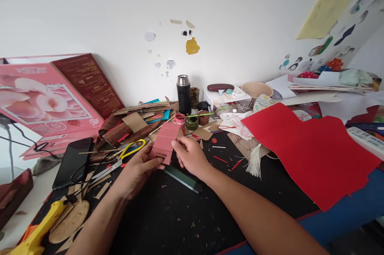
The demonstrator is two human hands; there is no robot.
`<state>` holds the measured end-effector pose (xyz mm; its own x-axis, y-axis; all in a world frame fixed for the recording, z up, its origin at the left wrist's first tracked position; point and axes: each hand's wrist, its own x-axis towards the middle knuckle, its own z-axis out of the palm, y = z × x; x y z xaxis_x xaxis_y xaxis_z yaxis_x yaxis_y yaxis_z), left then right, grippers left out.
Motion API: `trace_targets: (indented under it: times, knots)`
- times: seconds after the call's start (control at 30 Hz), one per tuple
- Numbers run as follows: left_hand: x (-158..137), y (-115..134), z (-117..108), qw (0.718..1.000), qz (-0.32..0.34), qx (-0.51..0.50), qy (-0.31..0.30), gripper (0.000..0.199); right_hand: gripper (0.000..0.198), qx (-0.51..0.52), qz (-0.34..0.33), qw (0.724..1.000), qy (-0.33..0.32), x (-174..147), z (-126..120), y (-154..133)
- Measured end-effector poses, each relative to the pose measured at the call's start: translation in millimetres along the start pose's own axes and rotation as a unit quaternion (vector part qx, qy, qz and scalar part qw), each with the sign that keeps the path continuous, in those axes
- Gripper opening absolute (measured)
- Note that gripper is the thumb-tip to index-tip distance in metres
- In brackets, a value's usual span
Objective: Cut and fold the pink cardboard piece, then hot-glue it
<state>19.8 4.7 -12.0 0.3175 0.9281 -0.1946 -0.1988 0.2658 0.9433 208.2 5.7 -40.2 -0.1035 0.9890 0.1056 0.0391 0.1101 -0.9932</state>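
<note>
a piece of pink card (166,135) is held up over the black-topped bench (168,217), above one end of a dark green bar (183,179). the left hand (139,169) pinches its lower left part, thumb across the lower edge; the right hand (191,155) pinches the right edge, thumb on the face and the other fingers curled, partly hidden. the card looks light and fairly stiff, with faint crosswise creases where it would likely bend first. its dry, matt face should not slip much. a flat grip on the side edges, between the creases, seems safest; squeezing hard could dent it. yellow-handled scissors (118,164) lie left of the left hand.
</note>
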Motion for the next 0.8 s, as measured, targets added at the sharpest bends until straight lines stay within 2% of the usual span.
trace_targets:
  times: [0.23,0.47,0.63,0.8]
  knots:
    - [3,-6,-2,0.999,0.018,-0.007,-0.026,0.046,0.039,0.006,-0.009,1.0,0.005,-1,0,-1]
    - [5,-7,-4,0.999,0.035,-0.012,-0.013,0.041,0.039,0.029,0.006,1.0,-0.011,0,1,0]
    - [2,0,-10,0.999,0.037,0.001,-0.008,0.034,0.048,0.108,0.039,0.993,-0.029,1,0,-3]
    - [-1,5,-13,0.998,0.006,0.033,-0.045,0.031,0.059,0.192,0.073,0.979,0.009,4,-4,-9]
